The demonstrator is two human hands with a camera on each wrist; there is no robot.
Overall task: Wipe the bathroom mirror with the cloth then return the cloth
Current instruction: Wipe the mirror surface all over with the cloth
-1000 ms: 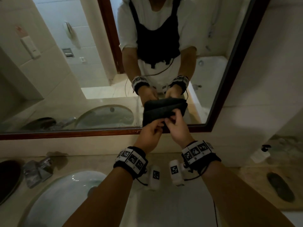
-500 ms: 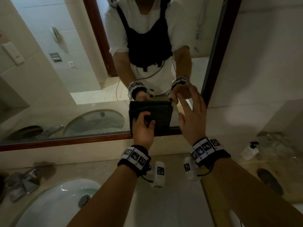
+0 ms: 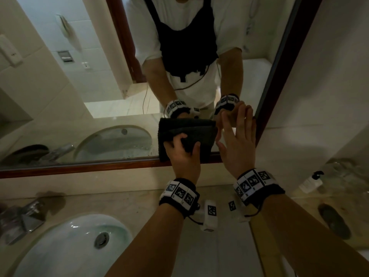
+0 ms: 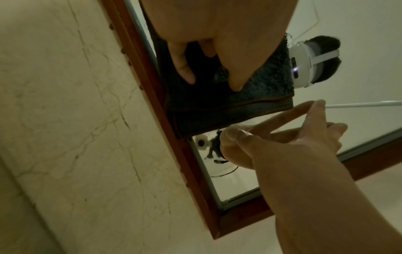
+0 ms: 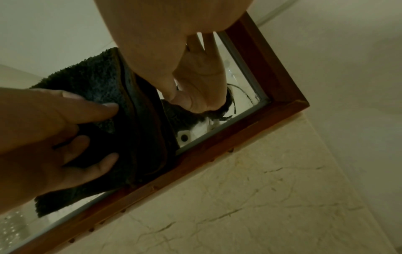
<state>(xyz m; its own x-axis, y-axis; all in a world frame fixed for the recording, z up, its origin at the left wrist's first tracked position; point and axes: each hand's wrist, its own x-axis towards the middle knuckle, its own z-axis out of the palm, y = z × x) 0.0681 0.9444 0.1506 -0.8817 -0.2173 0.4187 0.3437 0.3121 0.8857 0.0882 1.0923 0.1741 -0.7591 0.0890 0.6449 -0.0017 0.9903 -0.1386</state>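
Nearest the viewer, two bare forearms reach forward over the bench [image 3: 123,204], a pale stone top that carries a white oval basin [image 3: 65,248] at the near left with its drain plug showing. A chrome tap [image 3: 22,216] sits to the left of the basin. On the right part of the bench, a white pump bottle [image 3: 310,182] stands by the wall, and a dark oval object [image 3: 334,220] lies nearer; what it is cannot be told. Both wrists wear black bands with square printed markers, and small white cameras hang under them.

Farther on, the left hand [image 3: 184,154] presses the cloth [image 3: 187,134] flat against the mirror [image 3: 99,96], its fingers spread on the fabric and the thumb stretched along the right part of it. The cloth is dark, folded and fluffy, and it sits in the mirror's lower right part, its bottom edge overlapping the brown wooden frame [image 3: 79,166]. The right hand [image 3: 237,142] is just beside the cloth on the right, holding nothing, its fingers straight and pointing upward near the glass; whether the fingertips touch the glass cannot be told.

Farthest, the mirror reflects the person's white shirt and black harness, the basin, tiled walls and a doorway.
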